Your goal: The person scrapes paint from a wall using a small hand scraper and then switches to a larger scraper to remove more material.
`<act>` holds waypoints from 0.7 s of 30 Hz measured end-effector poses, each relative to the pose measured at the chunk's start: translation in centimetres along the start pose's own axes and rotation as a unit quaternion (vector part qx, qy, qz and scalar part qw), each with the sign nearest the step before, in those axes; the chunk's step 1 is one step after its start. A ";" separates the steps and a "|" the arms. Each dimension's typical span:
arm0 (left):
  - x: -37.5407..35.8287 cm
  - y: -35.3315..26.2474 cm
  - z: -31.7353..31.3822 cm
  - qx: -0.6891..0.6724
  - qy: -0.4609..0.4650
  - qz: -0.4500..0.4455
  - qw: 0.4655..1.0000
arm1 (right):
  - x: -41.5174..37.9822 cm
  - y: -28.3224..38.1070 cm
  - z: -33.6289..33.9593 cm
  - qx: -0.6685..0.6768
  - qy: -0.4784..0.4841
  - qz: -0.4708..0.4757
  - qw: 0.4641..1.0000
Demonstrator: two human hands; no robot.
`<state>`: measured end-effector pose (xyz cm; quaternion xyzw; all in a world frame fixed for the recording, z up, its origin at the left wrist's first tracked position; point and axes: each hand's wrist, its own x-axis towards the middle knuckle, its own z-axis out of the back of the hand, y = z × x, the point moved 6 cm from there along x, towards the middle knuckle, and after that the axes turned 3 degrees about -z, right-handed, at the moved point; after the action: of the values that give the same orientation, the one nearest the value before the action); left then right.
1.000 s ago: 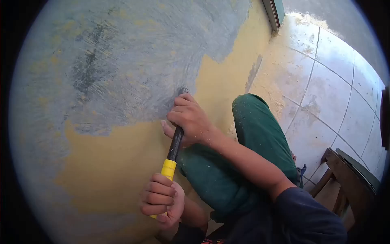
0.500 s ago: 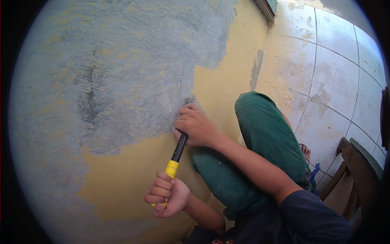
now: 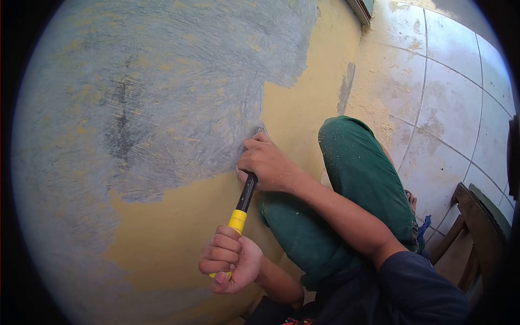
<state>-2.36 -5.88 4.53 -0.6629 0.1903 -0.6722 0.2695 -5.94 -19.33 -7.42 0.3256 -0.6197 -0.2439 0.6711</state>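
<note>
My left hand (image 3: 232, 261) is wrapped in a fist round the yellow grip (image 3: 237, 220) of a scraper with a black shaft (image 3: 247, 194). Further up the same tool, my right hand (image 3: 270, 164) closes round it close to its working end. That end touches the wall (image 3: 179, 233), right where bare grey meets yellow paint; my fingers hide most of it, so its exact shape does not show. Grey scratched surface (image 3: 189, 108) spreads above and left of my hands, with flecks of yellow left in it.
My bent legs in green trousers (image 3: 363, 168) are beside my right arm. Paint dust (image 3: 379, 122) lies on the white floor tiles (image 3: 449, 103) along the wall. A wooden chair or stool (image 3: 471, 216) stands at the right, and a frame edge (image 3: 360, 11) is at the top.
Both hands, still closed on the scraper, sit slightly further right in view; the left hand is a little lower against the wall. The whole view has shifted slightly too.
</note>
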 end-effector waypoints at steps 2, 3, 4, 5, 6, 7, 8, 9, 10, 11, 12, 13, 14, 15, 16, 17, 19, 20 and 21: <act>-0.3 -0.4 -0.4 0.023 0.005 -0.018 1.000 | -0.1 0.3 -0.1 0.001 0.027 -0.010 1.000; -0.2 -0.2 -0.6 0.020 0.005 -0.017 1.000 | 0.0 0.1 0.1 -0.002 0.026 -0.011 1.000; -0.2 -0.1 -0.7 0.019 -0.003 -0.016 1.000 | 0.0 -0.1 0.2 0.005 0.027 -0.007 1.000; -0.1 -0.2 -0.7 0.023 -0.010 -0.014 1.000 | 0.0 0.0 0.1 0.017 0.028 -0.004 0.999; 0.0 -0.1 -0.6 0.029 -0.009 -0.011 0.999 | -0.2 -0.2 0.0 0.024 0.028 -0.006 0.999; 0.5 0.5 -0.9 0.026 0.004 0.000 1.000 | -0.1 -0.7 0.1 0.012 0.029 -0.015 0.999; 0.9 0.8 -1.1 0.020 0.017 0.011 1.000 | 0.1 -1.0 0.1 -0.003 0.030 -0.023 0.999; 0.9 0.6 -1.4 0.020 0.019 0.009 1.000 | 0.2 -0.7 0.2 -0.003 0.029 -0.022 0.999; 0.7 0.2 -1.8 0.026 0.024 -0.003 0.999 | 0.2 -0.3 0.4 0.002 0.031 -0.015 0.999; 0.5 0.1 -2.3 0.031 0.027 -0.014 0.999 | 0.2 -0.2 0.7 0.005 0.034 -0.011 0.999; 0.4 0.3 -2.6 0.027 0.026 -0.011 0.999 | 0.3 -0.3 1.0 0.002 0.035 -0.014 0.999; 0.4 0.2 -2.8 0.036 0.019 -0.016 0.999 | 0.5 -0.3 1.1 0.010 0.037 -0.009 0.999; 0.3 -0.1 -2.7 0.050 0.014 -0.021 0.998 | 0.5 -0.1 1.0 0.023 0.039 -0.003 0.999; 0.5 0.0 -2.6 0.055 0.016 -0.018 0.998 | 0.4 -0.3 0.9 0.029 0.038 -0.005 0.999; 0.8 0.5 -2.6 0.045 0.026 -0.005 0.999 | 0.5 -0.7 1.0 0.014 0.045 -0.014 0.999; 1.2 0.8 -2.6 0.033 0.036 0.008 0.999 | 0.6 -1.0 1.0 -0.003 0.050 -0.023 0.998; 1.0 0.2 -3.1 0.038 0.038 -0.009 0.999 | 0.8 -0.2 1.1 0.014 0.031 -0.007 0.999; 0.9 0.0 -3.3 0.044 0.034 -0.023 0.998 | 0.7 0.0 1.4 0.033 0.018 0.007 0.999; 0.9 0.2 -3.5 0.041 0.034 -0.021 0.998 | 0.7 -0.2 1.6 0.031 0.018 0.004 0.999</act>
<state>-5.77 -7.00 4.96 -0.6319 0.1575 -0.7069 0.2759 -7.41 -20.24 -7.06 0.3480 -0.6159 -0.2163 0.6729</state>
